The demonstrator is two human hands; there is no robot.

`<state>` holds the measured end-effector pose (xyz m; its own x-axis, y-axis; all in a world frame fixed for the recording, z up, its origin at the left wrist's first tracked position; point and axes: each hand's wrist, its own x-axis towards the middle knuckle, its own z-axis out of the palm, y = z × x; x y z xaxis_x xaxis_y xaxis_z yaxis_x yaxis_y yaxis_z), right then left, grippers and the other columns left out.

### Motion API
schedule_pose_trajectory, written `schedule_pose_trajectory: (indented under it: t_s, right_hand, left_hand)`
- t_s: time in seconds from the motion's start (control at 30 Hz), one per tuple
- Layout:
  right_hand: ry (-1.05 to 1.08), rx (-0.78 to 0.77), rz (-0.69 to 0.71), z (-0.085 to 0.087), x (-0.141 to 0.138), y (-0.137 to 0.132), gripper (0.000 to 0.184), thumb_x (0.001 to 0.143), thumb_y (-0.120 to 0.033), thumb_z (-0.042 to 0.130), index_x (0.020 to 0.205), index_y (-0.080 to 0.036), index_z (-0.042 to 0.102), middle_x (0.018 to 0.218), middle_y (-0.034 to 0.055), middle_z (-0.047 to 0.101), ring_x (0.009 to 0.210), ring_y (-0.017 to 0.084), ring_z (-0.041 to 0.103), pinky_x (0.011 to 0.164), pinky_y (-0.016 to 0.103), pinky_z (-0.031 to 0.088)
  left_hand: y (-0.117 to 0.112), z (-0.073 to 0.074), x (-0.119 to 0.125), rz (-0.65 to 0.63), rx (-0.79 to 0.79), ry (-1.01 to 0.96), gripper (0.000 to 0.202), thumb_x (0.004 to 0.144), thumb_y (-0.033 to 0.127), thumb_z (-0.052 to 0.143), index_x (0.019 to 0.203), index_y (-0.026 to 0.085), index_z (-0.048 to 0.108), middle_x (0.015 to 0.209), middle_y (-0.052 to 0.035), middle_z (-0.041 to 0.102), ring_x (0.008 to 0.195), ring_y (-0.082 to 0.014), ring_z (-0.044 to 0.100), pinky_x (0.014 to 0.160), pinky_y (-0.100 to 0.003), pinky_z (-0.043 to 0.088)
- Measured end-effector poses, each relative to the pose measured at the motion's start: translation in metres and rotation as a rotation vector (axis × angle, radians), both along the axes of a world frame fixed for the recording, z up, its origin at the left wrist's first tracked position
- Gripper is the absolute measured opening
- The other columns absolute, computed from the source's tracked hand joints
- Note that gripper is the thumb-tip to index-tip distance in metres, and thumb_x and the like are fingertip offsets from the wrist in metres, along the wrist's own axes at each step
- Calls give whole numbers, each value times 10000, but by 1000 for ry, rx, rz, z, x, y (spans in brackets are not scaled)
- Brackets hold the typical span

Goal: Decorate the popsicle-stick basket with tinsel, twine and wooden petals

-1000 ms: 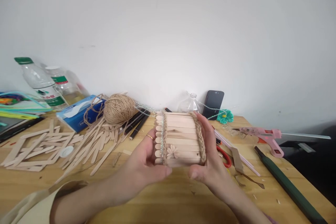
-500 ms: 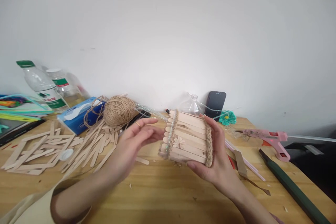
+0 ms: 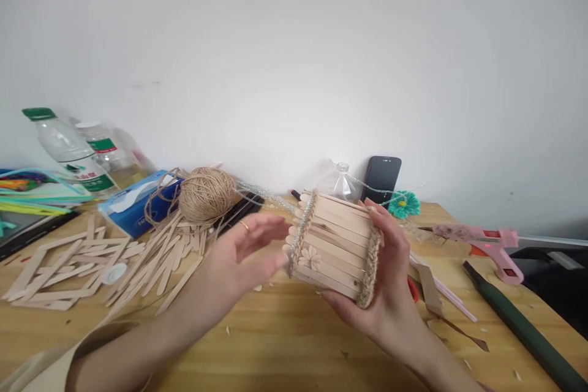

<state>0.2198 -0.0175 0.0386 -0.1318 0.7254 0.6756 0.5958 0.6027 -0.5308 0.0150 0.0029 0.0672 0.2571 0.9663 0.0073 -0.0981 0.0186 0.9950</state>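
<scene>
right hand [image 3: 390,285] clamps the craft-stick holder [image 3: 337,239], seemingly steadying it, inside the tabletop [image 3: 275,343] edges; left hand [image 3: 243,260] hovers, spread.

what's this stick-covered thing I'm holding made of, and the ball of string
The stick-covered thing looks like bare, matte wood, judging by the pale grain and dark knot. The ball of string is probably dull jute, from its coarse brown strands, though another fibre is possible.

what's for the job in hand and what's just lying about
Likely job:
pale braid-trimmed wooden-stick piece, in the right hand
loose pale wooden sticks
brown twine ball
pink glue gun

Probably unrelated:
flat black phone
clear green-capped plastic bottle
</scene>
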Motion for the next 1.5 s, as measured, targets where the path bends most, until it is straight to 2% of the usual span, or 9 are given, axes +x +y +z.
schedule_pose_trajectory:
  t_s: [0.07, 0.23, 0.37, 0.47, 0.7, 0.9, 1.07, 1.3, 1.5]
  right_hand:
    - [-18, 8, 1, -1, -1, 0, 821, 676, -302, 654, 1323, -208, 158, 1376, 158, 200, 1314, 330, 174, 1045, 554, 225]
    - [-63, 21, -10, -2, -3, 0, 814, 673, -288, 656, 1312, -165, 167, 1365, 185, 211, 1325, 326, 144, 1063, 546, 191]
    - [-66, 7, 5, -2, -3, -2, 813, 670, -272, 654, 1312, -155, 170, 1355, 193, 228, 1322, 325, 154, 1067, 544, 177]
    - [-67, 13, 6, -2, -3, -3, 806, 669, -263, 653, 1312, -158, 178, 1349, 192, 236, 1320, 326, 162, 1065, 547, 180]
    - [-68, 33, -15, -3, -5, -3, 814, 652, -276, 675, 1308, -148, 211, 1333, 194, 265, 1308, 330, 198, 1061, 546, 194]
    - [-81, 53, -16, -1, -7, -4, 785, 660, -263, 671, 1292, -118, 229, 1323, 221, 287, 1304, 325, 222, 1064, 533, 203]
    - [-80, 53, -28, -1, -7, -4, 767, 661, -260, 673, 1284, -130, 246, 1313, 215, 306, 1299, 330, 227, 1054, 547, 216]
    - [-66, 75, -18, -1, -9, -5, 764, 649, -230, 679, 1278, -164, 251, 1308, 199, 315, 1290, 335, 246, 1031, 565, 252]
    - [-76, 54, -29, -2, -9, -4, 745, 668, -256, 662, 1280, -181, 245, 1300, 189, 325, 1293, 342, 238, 1030, 596, 238]
  left_hand:
    - [-4, 0, 3, -116, -64, 24, 358, 697, 203, 703, 1048, 218, 630, 1077, -34, 681, 1055, -204, 575, 916, -300, 422]
    - [-8, 0, 7, -255, -93, 11, 208, 731, 165, 631, 923, 191, 707, 949, -18, 728, 883, -170, 634, 869, -276, 440]
    - [-7, 2, 8, -211, -180, -19, 154, 669, 150, 672, 806, 187, 730, 791, 4, 744, 726, -141, 637, 773, -246, 466]
    - [-5, 3, 10, -177, -220, -17, 111, 636, 166, 691, 741, 170, 727, 709, 1, 736, 680, -139, 629, 730, -241, 468]
    - [-8, -2, 11, -144, -230, -10, 68, 666, 156, 647, 698, 160, 706, 660, 17, 714, 673, -112, 607, 670, -193, 450]
    - [-8, -4, 12, -110, -258, -84, 61, 666, 128, 657, 627, 172, 674, 588, 64, 684, 578, -66, 568, 591, -146, 429]
    - [-7, -5, 13, -109, -250, -115, 64, 644, 118, 679, 629, 179, 677, 586, 72, 683, 595, -61, 578, 611, -137, 436]
    - [-9, -8, 14, -33, -253, -24, 56, 631, 201, 705, 632, 155, 673, 605, 38, 685, 574, -69, 550, 583, -157, 427]
    - [-9, -6, 17, -57, -272, -38, 39, 621, 183, 698, 638, 158, 673, 586, 33, 677, 612, -89, 567, 613, -173, 444]
